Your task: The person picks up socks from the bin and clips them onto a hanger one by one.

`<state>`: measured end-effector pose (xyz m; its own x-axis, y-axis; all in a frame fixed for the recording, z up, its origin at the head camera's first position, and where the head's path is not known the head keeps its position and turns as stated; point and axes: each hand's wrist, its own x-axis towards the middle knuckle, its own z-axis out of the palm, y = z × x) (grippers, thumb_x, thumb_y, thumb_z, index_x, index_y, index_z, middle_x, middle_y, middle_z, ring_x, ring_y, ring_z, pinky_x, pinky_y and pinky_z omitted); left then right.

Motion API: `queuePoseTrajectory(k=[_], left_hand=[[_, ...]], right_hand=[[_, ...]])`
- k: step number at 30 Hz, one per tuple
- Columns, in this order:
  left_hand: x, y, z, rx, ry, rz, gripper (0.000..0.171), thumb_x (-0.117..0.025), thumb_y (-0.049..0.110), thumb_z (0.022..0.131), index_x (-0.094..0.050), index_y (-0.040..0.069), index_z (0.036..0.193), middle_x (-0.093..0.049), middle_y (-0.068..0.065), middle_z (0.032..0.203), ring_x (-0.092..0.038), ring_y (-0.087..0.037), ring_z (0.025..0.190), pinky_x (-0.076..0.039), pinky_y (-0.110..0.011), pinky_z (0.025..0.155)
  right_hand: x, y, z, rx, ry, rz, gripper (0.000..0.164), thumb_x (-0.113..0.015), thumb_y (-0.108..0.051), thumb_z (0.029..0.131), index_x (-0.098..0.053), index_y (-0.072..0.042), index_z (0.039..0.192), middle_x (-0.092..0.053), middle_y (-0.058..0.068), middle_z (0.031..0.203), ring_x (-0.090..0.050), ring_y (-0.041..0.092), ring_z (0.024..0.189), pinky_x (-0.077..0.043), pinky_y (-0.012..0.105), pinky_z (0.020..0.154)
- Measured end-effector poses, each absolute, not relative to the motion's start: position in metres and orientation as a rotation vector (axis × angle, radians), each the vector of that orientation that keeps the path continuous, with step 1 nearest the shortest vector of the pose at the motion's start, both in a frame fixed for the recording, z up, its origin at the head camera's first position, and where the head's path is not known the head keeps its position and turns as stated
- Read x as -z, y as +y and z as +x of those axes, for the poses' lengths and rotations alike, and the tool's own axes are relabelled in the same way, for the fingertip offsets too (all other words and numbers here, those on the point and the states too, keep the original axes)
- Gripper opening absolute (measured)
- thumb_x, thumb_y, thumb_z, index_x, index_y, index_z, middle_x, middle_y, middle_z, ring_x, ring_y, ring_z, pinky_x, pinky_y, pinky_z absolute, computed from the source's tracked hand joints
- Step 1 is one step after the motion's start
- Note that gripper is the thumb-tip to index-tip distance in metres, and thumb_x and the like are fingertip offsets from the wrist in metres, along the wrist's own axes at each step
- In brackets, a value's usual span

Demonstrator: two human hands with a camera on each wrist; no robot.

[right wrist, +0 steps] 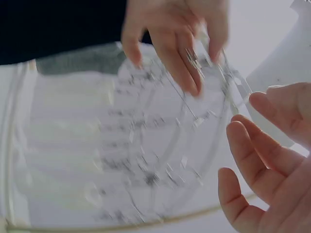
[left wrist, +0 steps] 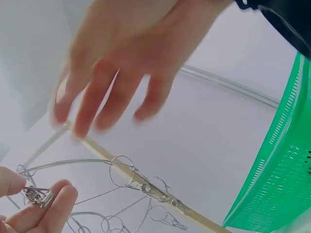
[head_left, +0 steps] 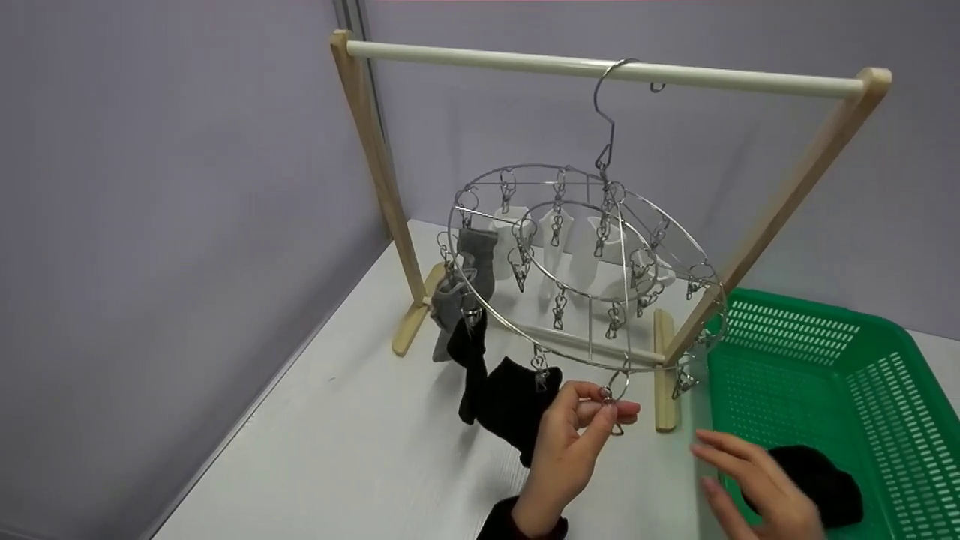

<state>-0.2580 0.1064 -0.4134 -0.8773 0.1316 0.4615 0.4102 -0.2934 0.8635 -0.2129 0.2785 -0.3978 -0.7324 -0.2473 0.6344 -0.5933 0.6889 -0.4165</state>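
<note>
My left hand (head_left: 568, 450) pinches a small metal clip (head_left: 616, 429) between thumb and fingers at the front rim of a round wire drying hanger (head_left: 551, 352). The left wrist view shows the same clip (left wrist: 38, 195) in the fingertips up close. To the right, my right hand (head_left: 761, 484) holds nothing, its fingers extended over the near side of a green basket (head_left: 795, 315). Beside it in the basket lies a black cloth item (head_left: 817, 480), partly hidden by the hand. Black socks (head_left: 510, 401) hang from clips just left of my left hand.
The hanger's hook (head_left: 600, 97) sits over the white bar (head_left: 487, 58) of a wooden stand. Grey socks (head_left: 476, 259) hang on its left side, pale ones (head_left: 512, 240) at the back. Several bare clips dangle around the rings. The stand's right foot (head_left: 665, 382) is beside the basket.
</note>
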Motion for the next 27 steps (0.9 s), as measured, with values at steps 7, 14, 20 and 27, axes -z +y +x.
queuePoseTrajectory(k=[7, 14, 20, 27], left_hand=[[0.411, 0.107, -0.263, 2.276, -1.702, -0.675, 0.008, -0.040, -0.001, 0.080, -0.034, -0.006, 0.081, -0.058, -0.017, 0.079, -0.055, -0.018, 0.073, -0.042, -0.029, 0.065], [0.411, 0.101, -0.265, 2.160, -1.746, -0.623, 0.005, -0.044, 0.001, 0.079, -0.042, -0.003, 0.081, -0.056, -0.010, 0.082, -0.052, -0.018, 0.076, -0.041, -0.030, 0.066], [0.416, 0.096, -0.269, 2.067, -1.736, -0.661, 0.005, -0.046, -0.001, 0.078, -0.044, -0.003, 0.082, -0.045, -0.012, 0.076, -0.045, -0.012, 0.066, -0.040, -0.024, 0.054], [0.422, 0.102, -0.271, 2.240, -1.668, -0.671, 0.007, -0.047, -0.004, 0.076, -0.044, -0.006, 0.082, -0.049, -0.013, 0.072, -0.053, -0.015, 0.057, -0.040, -0.021, 0.048]], right_hand=[[0.361, 0.333, -0.230, -0.540, -2.428, 0.645, 0.029, -0.061, -0.004, 0.067, -0.056, -0.008, 0.095, -0.049, 0.002, 0.096, -0.042, 0.006, 0.087, -0.027, 0.004, 0.073], [0.360, 0.366, -0.291, -0.395, -2.596, 0.738, 0.030, -0.061, 0.000, 0.064, -0.055, -0.013, 0.090, -0.051, -0.007, 0.086, -0.046, 0.004, 0.075, -0.037, 0.013, 0.061], [0.401, 0.382, -0.348, -0.414, -2.988, 0.887, 0.017, -0.056, -0.003, 0.070, -0.056, -0.011, 0.085, -0.054, -0.004, 0.081, -0.049, 0.009, 0.071, -0.042, 0.025, 0.059], [0.437, 0.388, -0.358, -0.343, -3.681, 0.885, 0.023, -0.051, -0.003, 0.062, -0.060, -0.015, 0.079, -0.054, -0.003, 0.081, -0.049, 0.020, 0.080, -0.040, 0.037, 0.066]])
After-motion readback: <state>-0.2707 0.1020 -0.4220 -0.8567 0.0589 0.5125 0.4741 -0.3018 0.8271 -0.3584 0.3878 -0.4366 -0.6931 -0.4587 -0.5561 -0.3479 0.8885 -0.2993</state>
